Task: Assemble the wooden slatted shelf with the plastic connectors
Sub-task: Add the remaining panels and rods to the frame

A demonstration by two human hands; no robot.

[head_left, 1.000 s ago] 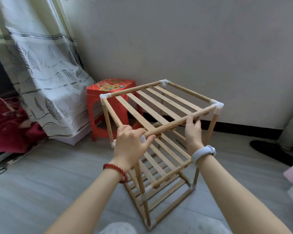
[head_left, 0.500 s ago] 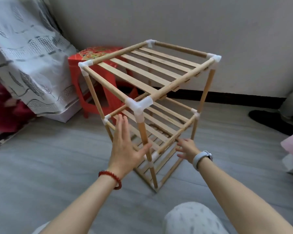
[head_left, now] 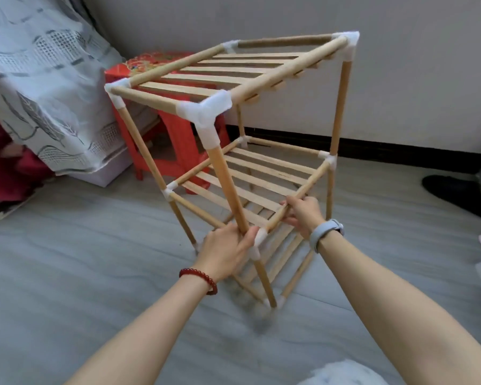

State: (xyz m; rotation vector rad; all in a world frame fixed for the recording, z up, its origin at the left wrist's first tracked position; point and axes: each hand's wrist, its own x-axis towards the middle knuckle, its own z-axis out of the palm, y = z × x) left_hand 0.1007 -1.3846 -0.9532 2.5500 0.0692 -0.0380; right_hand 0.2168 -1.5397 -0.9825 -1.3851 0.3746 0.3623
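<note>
Left grip: the left hand [head_left: 228, 251] is wrapped round the near upright post [head_left: 228, 190] just above the middle-tier connector [head_left: 258, 240], fingers curled onto the wood.
Right grip: the right hand [head_left: 303, 215] pinches the middle tier's side rail [head_left: 303, 195] near that same corner, thumb under and fingers over as far as I can tell; the far fingertips are hidden behind the rail.
Shelf position: the wooden shelf [head_left: 233, 79] stands on the grey floor [head_left: 67, 273] straight ahead of the person, one corner turned toward them, so both hands meet at the nearest middle joint. It looks slightly tilted, though the wide lens may be doing that.
Tiers: top, middle and bottom slatted levels all sit in the frame, with a white corner connector [head_left: 203, 112] at every joint I can see.
Handling, my guess: light thin sticks, stiff along their length, but the frame likely racks and the push-fit joints may slip if twisted. Best held by posts and rails close to the connectors, as now, never by the slats.
Stage, my guess: near done; this looks like seating or checking a joint.
Around: a red plastic stool [head_left: 161, 112] just behind the shelf, a patterned curtain [head_left: 39, 79] to the left, a plain wall [head_left: 400, 79] beyond.
</note>
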